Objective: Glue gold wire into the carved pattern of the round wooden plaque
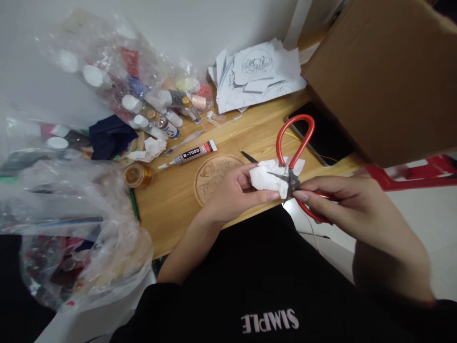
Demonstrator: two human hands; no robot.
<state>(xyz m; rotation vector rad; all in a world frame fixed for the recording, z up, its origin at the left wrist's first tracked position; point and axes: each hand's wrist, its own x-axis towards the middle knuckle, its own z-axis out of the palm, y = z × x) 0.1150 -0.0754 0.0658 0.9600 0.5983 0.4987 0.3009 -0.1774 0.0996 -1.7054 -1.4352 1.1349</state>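
Note:
A folded piece of white tissue (262,177) is pinched in my left hand (237,193), thumb along its lower edge. My right hand (342,200) is closed on red-handled scissors (293,182), gripping them near the pivot and the lower handle loop. Their blades are spread apart, one lying across the tissue and the other pointing down beside it. The upper handle loop stands up over the table. Below and left of the tissue, a round carved wooden disc (205,178) lies partly hidden by my left hand. A dark pointed tool (248,156) lies just behind that hand.
A B-7000 glue tube (193,152) and a spool of golden thread (138,175) lie on the wooden table (160,205). Plastic bags with bottles (143,90) fill the left and back. Drawn papers (257,71), a phone (321,136) and a cardboard box (385,81) stand rightward.

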